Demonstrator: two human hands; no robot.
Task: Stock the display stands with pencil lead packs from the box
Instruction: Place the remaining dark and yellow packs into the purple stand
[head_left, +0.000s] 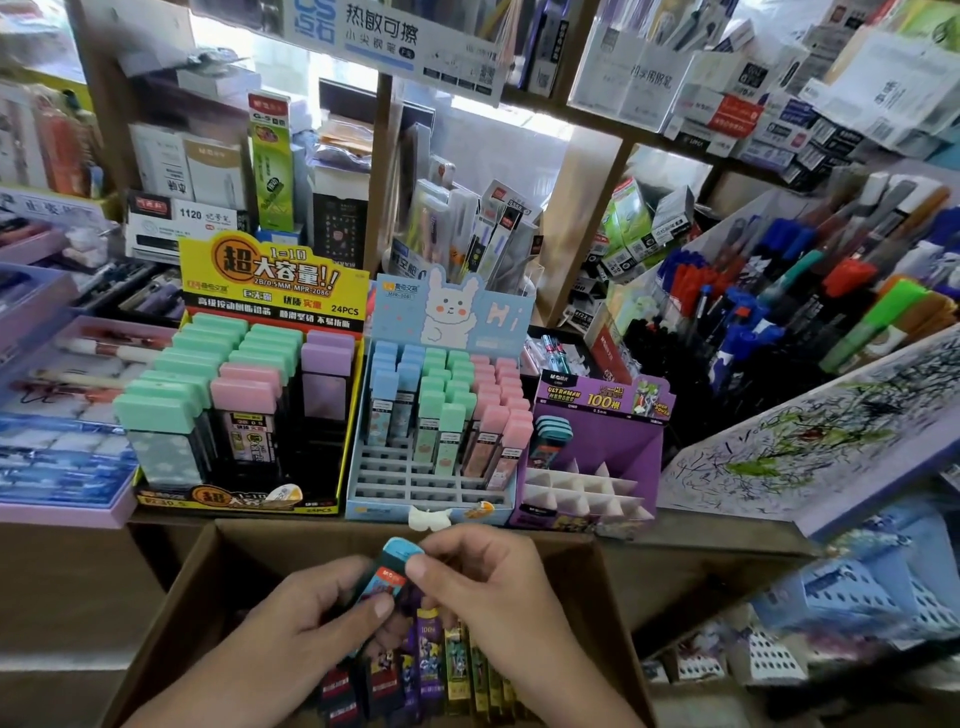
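Grip closed, both hands on one item: the left hand (311, 623) holds the lower body of a single pencil lead pack (390, 569) under its thumb, and the right hand (493, 597) pinches its blue cap. The item is held just above the open cardboard box (208, 561), near its far wall. By size: one box, then three display stands in a row beyond it. These are the yellow stand (249, 499) on the left, the blue stand (431, 506) in the middle, and the purple stand (597, 441) on the right, the smallest. The pack's long axis is tilted, cap end up and pointing away towards the stands. Its cap matches those in the purple stand, so that is judged the destination. It lies ahead and to the right of the grip, and the right hand is nearer. The purple stand holds one cluster of capped packs (553, 434) at back left, three or four by count, with the remaining cells vacant. Boxed packs (441, 660): one standing row, number partly hidden by the hands.
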